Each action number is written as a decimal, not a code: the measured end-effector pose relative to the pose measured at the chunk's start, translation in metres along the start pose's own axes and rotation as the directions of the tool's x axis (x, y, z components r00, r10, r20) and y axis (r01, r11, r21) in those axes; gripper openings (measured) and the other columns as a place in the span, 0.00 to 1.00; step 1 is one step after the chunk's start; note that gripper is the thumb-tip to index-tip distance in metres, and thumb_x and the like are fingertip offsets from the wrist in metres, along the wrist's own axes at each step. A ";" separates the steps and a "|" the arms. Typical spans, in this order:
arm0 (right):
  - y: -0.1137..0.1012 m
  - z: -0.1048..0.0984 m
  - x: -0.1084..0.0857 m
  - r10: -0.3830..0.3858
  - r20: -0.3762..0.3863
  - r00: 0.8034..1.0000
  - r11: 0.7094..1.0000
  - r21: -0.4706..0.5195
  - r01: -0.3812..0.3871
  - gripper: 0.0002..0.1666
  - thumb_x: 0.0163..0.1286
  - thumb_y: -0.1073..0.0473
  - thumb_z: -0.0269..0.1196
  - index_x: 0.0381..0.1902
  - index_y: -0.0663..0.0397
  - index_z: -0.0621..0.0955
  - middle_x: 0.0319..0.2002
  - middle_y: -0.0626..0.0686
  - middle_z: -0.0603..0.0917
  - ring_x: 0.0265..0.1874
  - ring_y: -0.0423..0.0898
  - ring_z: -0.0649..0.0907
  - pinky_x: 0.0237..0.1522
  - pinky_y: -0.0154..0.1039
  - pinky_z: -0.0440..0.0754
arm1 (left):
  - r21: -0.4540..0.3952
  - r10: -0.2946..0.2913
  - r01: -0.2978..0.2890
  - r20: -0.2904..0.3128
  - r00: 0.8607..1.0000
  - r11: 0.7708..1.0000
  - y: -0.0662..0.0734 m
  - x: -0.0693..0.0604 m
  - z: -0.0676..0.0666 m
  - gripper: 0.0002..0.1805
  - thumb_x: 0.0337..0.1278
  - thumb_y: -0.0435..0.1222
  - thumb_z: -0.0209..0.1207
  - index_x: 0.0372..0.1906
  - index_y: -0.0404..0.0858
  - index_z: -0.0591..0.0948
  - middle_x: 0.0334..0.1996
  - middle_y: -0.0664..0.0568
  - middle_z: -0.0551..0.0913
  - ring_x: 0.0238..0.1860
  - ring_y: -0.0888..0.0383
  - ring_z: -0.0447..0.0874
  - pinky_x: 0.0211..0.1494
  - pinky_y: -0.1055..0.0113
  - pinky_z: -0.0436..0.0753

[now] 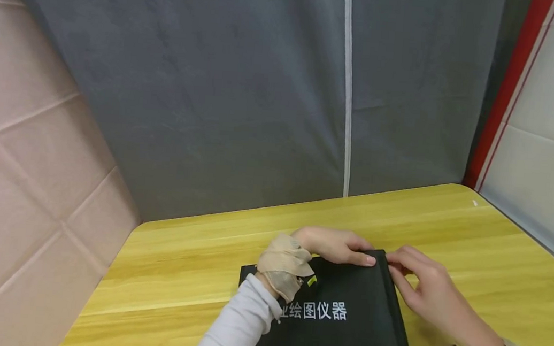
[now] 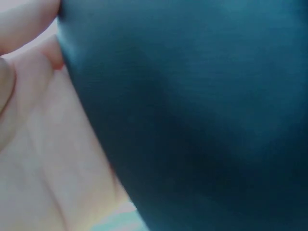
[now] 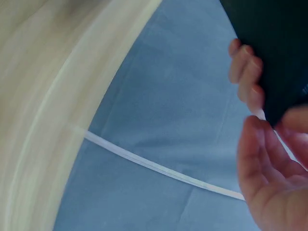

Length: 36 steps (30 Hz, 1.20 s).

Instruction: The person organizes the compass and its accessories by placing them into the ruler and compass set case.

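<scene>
A flat black case (image 1: 367, 329) with white printed characters is at the near middle of the wooden table, its far edge raised toward me. My left hand (image 1: 334, 245) grips that far edge close to the right corner, thumb on the printed face and fingers behind. The left wrist view is mostly filled by the dark case (image 2: 192, 106), with the palm (image 2: 62, 144) beside its edge. At the same corner, my right hand (image 1: 423, 282) pinches the case's side with thumb and forefinger. In the right wrist view, its fingertips meet at the corner of the case (image 3: 284, 53).
Yellow wood-grain table (image 1: 173, 273) surrounds the case. A grey curtain (image 1: 242, 111) with a white strip stands behind it, a pinkish panel (image 1: 30, 177) on the left and a white panel (image 1: 545, 138) with red trim on the right. Tan wraps (image 1: 282, 264) cover the wrists.
</scene>
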State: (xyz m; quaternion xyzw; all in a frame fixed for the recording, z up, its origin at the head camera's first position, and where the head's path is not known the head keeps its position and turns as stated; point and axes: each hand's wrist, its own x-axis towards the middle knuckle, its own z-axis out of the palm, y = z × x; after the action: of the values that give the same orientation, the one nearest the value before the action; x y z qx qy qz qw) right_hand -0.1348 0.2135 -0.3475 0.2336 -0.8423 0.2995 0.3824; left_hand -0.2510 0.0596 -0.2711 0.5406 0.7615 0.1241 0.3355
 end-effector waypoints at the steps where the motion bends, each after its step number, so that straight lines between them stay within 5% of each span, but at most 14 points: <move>1: 0.000 0.000 0.001 0.014 0.002 1.000 1.000 0.007 -0.014 0.20 0.44 0.78 0.66 0.32 0.51 0.80 0.29 0.41 0.77 0.26 0.32 0.75 0.30 0.19 0.73 | 0.006 -0.003 0.003 0.002 1.000 1.000 0.000 0.001 0.001 0.14 0.68 0.41 0.43 0.45 0.38 0.75 0.33 0.55 0.75 0.33 0.66 0.74 0.38 0.80 0.72; 8: -0.002 0.003 0.002 0.048 -0.138 0.989 0.998 -0.042 -0.054 0.12 0.44 0.75 0.69 0.29 0.61 0.84 0.27 0.45 0.79 0.25 0.33 0.75 0.31 0.17 0.73 | 0.033 -0.039 0.040 -0.043 0.998 0.999 0.003 0.004 0.001 0.14 0.68 0.41 0.42 0.47 0.39 0.74 0.35 0.56 0.75 0.36 0.65 0.73 0.40 0.80 0.70; 12: -0.005 0.005 0.003 0.099 -0.146 0.984 0.988 -0.104 -0.115 0.14 0.36 0.76 0.72 0.24 0.60 0.84 0.25 0.44 0.78 0.22 0.32 0.75 0.27 0.17 0.73 | 0.066 -0.043 0.045 -0.035 0.998 0.997 0.004 0.006 0.002 0.13 0.68 0.42 0.43 0.44 0.39 0.74 0.32 0.55 0.74 0.33 0.65 0.73 0.37 0.79 0.70; 19: -0.002 0.007 0.004 0.194 -0.012 0.981 0.977 -0.091 -0.194 0.18 0.41 0.77 0.67 0.20 0.49 0.77 0.22 0.38 0.71 0.20 0.31 0.69 0.21 0.25 0.69 | 0.075 -0.048 0.048 -0.002 0.999 0.996 0.002 0.010 0.006 0.12 0.67 0.41 0.44 0.40 0.38 0.74 0.29 0.55 0.74 0.29 0.65 0.73 0.33 0.80 0.71; 26: 0.004 0.006 0.002 0.085 0.038 0.996 0.992 -0.100 -0.081 0.20 0.46 0.79 0.64 0.26 0.51 0.71 0.27 0.40 0.68 0.25 0.32 0.69 0.24 0.26 0.71 | 0.021 -0.032 0.033 -0.033 0.999 0.999 -0.002 0.012 0.006 0.15 0.67 0.43 0.45 0.48 0.39 0.74 0.35 0.57 0.75 0.35 0.67 0.73 0.39 0.81 0.70; 31: 0.003 0.001 0.002 0.017 0.069 0.997 0.996 -0.093 -0.010 0.09 0.63 0.69 0.56 0.28 0.54 0.68 0.27 0.41 0.65 0.25 0.31 0.65 0.25 0.21 0.64 | 0.051 -0.006 0.007 -0.030 1.000 0.999 -0.004 0.012 0.006 0.14 0.67 0.44 0.43 0.45 0.40 0.74 0.33 0.56 0.74 0.34 0.66 0.73 0.38 0.80 0.71; 36: 0.000 -0.006 0.000 0.069 0.207 0.976 0.977 -0.211 -0.024 0.10 0.65 0.68 0.54 0.28 0.50 0.66 0.25 0.41 0.60 0.20 0.31 0.60 0.21 0.24 0.60 | 0.066 -0.024 0.026 -0.038 0.999 0.997 -0.006 0.009 0.005 0.14 0.68 0.44 0.42 0.45 0.40 0.74 0.34 0.56 0.75 0.35 0.66 0.72 0.39 0.80 0.70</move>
State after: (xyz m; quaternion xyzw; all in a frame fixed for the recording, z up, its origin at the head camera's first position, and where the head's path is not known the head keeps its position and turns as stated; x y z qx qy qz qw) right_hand -0.1319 0.2170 -0.3441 0.2035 -0.9102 0.1925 0.3049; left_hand -0.2538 0.0644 -0.2812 0.5394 0.7780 0.1047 0.3046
